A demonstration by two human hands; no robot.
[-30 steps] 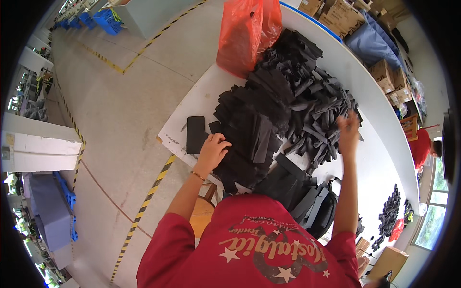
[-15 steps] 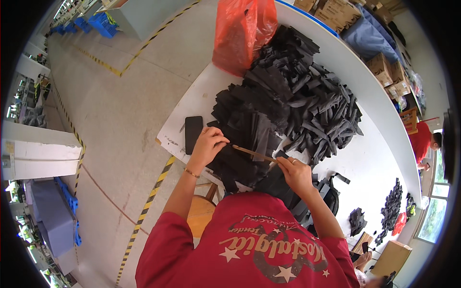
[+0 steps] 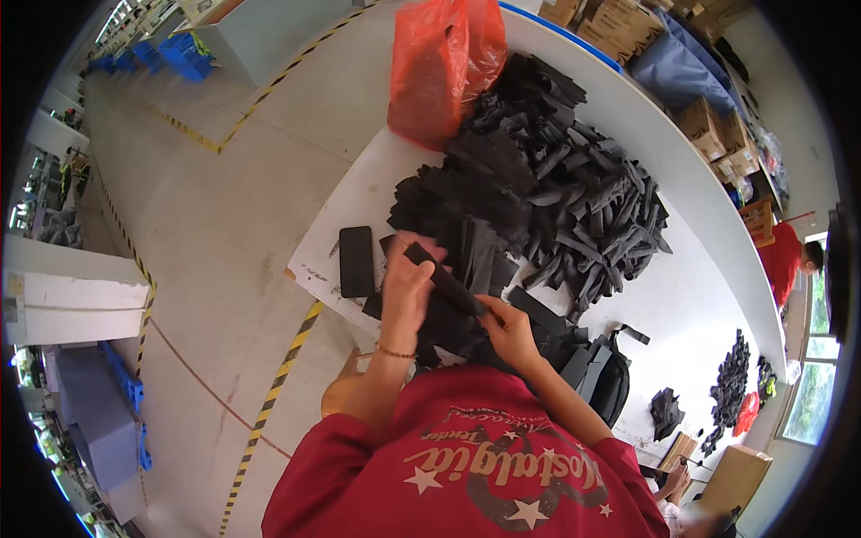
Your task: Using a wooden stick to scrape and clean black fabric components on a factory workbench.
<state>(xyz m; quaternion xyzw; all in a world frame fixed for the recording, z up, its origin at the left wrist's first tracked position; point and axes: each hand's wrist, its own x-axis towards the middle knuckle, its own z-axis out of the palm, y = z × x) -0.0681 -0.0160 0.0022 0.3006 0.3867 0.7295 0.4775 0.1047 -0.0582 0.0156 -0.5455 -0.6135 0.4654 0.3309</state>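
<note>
A black fabric strip [image 3: 456, 289] runs slantwise between my two hands, above the table's near edge. My right hand [image 3: 508, 334] pinches its lower right end between thumb and fingers. At the upper left end is my left hand [image 3: 406, 291], its thumb against the strip and its fingers blurred by motion. Beneath and beyond the hands lies a large heap of black fabric strips [image 3: 596, 220], with flatter stacks on its left side. A black phone [image 3: 356, 261] lies just left of my left hand.
A red plastic bag [image 3: 429, 76] stands at the table's far left. To the right on the white table [image 3: 686, 296] are a black bag [image 3: 612, 387] and smaller black piles [image 3: 731, 381]. A stool [image 3: 341, 394] is below the near edge. Other people are at the right.
The thin brown stick-like piece between my hands no longer shows; a black strip spans them now. My right hand has come left and down, and my left hand has shifted right.
</note>
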